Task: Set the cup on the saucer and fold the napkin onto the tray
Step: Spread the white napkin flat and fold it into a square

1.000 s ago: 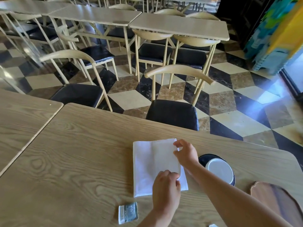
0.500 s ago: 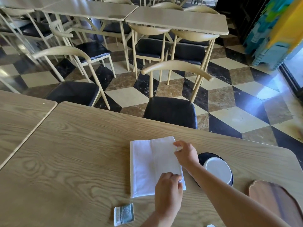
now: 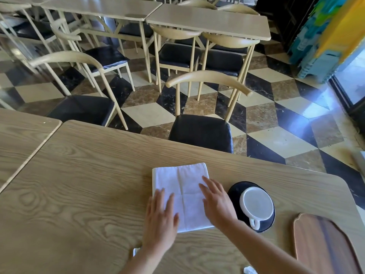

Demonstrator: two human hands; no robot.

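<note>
- Two hands lie flat on the napkin (image 3: 182,192): my left hand (image 3: 161,222) covers its near-left corner and my right hand (image 3: 217,204) presses its right edge.
- Fingers on both hands are spread and extended, palms down, pinching nothing; I read this as smoothing or creasing the cloth.
- From the centre of the table (image 3: 79,194), the napkin sits at about twelve o'clock of my hands, a folded white rectangle with faint crease lines showing across it.
- At three o'clock of the napkin, just beside it, the white cup (image 3: 256,207) stands on the black saucer (image 3: 235,196), handle pointing toward me, so I judge that half of the task done.
- Further round at about four o'clock, well apart from the napkin, the wooden tray (image 3: 324,246) lies at the table's near-right corner with nothing visible on it.
- I take the step in hand to be the napkin fold, with the cloth not yet on the tray.
- My next move calls for either one more fold or a pinch on the napkin's edges, then a lift past the cup and saucer without brushing them, and a flat set-down on the tray.
</note>
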